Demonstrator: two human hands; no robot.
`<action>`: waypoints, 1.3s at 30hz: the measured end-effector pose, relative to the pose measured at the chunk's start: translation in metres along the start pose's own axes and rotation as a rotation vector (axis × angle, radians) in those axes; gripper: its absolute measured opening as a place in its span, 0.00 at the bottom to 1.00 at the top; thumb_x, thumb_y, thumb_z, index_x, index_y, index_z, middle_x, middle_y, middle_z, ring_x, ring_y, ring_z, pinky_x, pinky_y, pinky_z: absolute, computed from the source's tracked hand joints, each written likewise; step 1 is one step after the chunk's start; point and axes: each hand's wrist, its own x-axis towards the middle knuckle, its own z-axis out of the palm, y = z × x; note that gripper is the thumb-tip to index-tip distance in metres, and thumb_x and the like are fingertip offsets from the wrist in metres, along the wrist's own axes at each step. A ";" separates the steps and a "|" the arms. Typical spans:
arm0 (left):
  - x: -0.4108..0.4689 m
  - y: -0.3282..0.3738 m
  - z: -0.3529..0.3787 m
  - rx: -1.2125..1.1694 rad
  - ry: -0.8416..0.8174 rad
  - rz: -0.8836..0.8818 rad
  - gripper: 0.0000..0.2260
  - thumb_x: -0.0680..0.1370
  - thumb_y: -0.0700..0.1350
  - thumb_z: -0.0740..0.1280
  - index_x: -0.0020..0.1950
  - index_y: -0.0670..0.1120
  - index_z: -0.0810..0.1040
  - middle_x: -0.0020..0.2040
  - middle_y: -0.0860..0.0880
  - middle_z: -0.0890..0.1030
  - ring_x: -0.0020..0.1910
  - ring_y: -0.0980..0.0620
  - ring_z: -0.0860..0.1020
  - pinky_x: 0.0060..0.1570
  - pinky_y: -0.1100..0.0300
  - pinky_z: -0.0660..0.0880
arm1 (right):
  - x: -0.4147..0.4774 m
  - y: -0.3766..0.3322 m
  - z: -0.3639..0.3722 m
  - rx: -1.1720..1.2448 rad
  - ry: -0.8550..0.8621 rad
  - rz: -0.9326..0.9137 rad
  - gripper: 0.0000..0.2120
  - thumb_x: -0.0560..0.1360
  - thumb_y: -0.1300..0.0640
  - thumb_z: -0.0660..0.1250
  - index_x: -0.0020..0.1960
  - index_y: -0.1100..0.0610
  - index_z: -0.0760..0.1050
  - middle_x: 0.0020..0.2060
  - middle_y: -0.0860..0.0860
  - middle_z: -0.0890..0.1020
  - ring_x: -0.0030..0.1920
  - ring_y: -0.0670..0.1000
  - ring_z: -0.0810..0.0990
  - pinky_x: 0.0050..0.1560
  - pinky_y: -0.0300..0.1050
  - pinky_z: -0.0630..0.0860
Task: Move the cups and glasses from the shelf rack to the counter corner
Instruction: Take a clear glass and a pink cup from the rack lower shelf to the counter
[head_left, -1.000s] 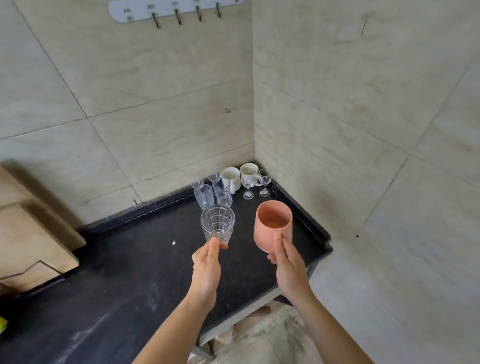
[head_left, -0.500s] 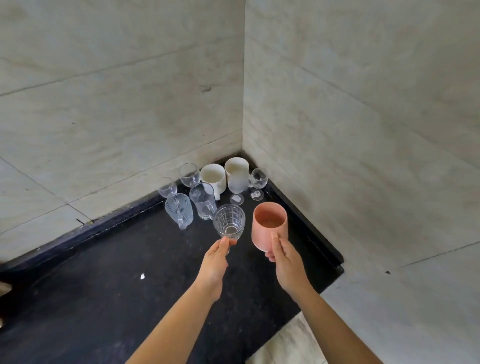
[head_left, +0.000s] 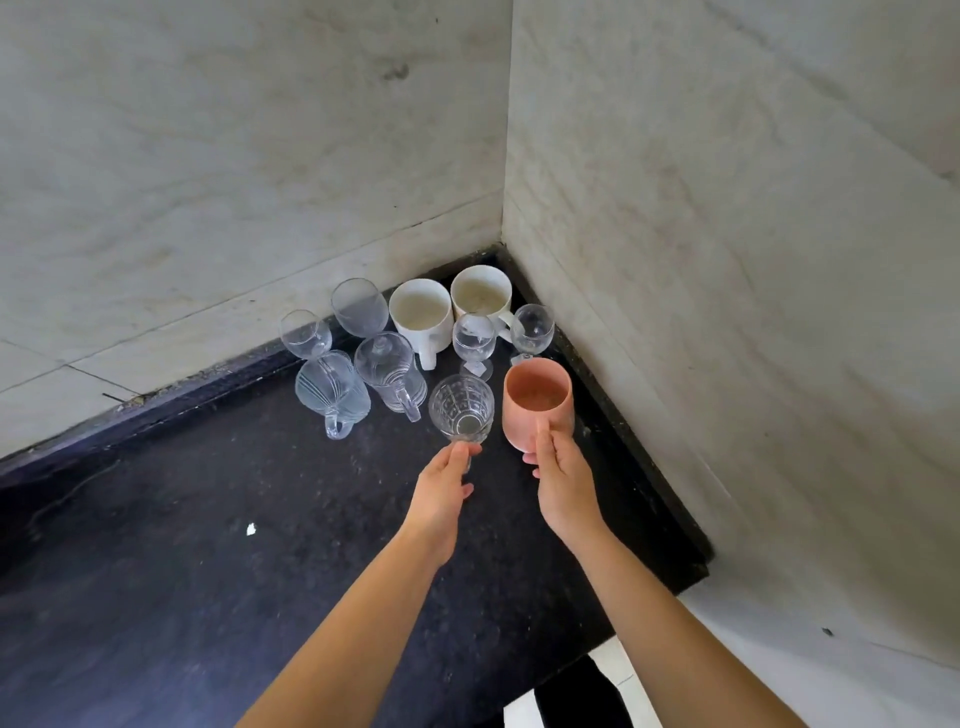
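Note:
My left hand (head_left: 441, 493) grips a clear patterned tumbler (head_left: 461, 408) by its base. My right hand (head_left: 563, 480) grips a pink cup (head_left: 537, 402) from its near side. Both vessels are upright, just in front of the group in the corner of the black counter (head_left: 208, 545). That group holds two white mugs (head_left: 422, 317) (head_left: 480, 299), several stemmed glasses (head_left: 531, 327) and two clear handled glass mugs (head_left: 330, 392) (head_left: 389, 371). I cannot tell whether the tumbler and pink cup rest on the counter.
Tiled walls (head_left: 727, 260) meet right behind the group, closing the corner at the back and right. The counter's raised edge (head_left: 649, 467) runs along the right wall and ends near my right forearm. A small white speck (head_left: 251, 529) lies on the counter to the left.
Both hands have carried the tumbler and pink cup forward and down toward the corner group. The view has moved closer and tilted down, so the wall hooks have left the frame.

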 end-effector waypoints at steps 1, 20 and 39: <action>0.002 0.000 0.002 0.002 0.007 0.002 0.13 0.84 0.50 0.58 0.55 0.50 0.81 0.63 0.53 0.79 0.65 0.55 0.73 0.60 0.55 0.71 | 0.004 0.000 0.000 0.004 -0.005 0.003 0.23 0.84 0.41 0.50 0.62 0.54 0.75 0.56 0.50 0.81 0.55 0.46 0.80 0.61 0.49 0.78; 0.018 0.001 0.027 0.092 0.120 -0.016 0.12 0.83 0.51 0.60 0.60 0.49 0.80 0.55 0.56 0.80 0.56 0.60 0.77 0.55 0.57 0.75 | 0.019 0.020 -0.022 -0.081 -0.041 0.021 0.18 0.84 0.47 0.57 0.61 0.58 0.79 0.60 0.53 0.78 0.52 0.49 0.83 0.58 0.46 0.81; -0.249 0.182 -0.139 1.071 1.206 0.859 0.27 0.83 0.56 0.54 0.79 0.43 0.60 0.80 0.38 0.57 0.79 0.36 0.55 0.71 0.36 0.58 | -0.076 -0.287 -0.017 -0.446 0.187 -1.310 0.31 0.83 0.41 0.54 0.81 0.55 0.57 0.81 0.62 0.53 0.80 0.65 0.53 0.78 0.61 0.53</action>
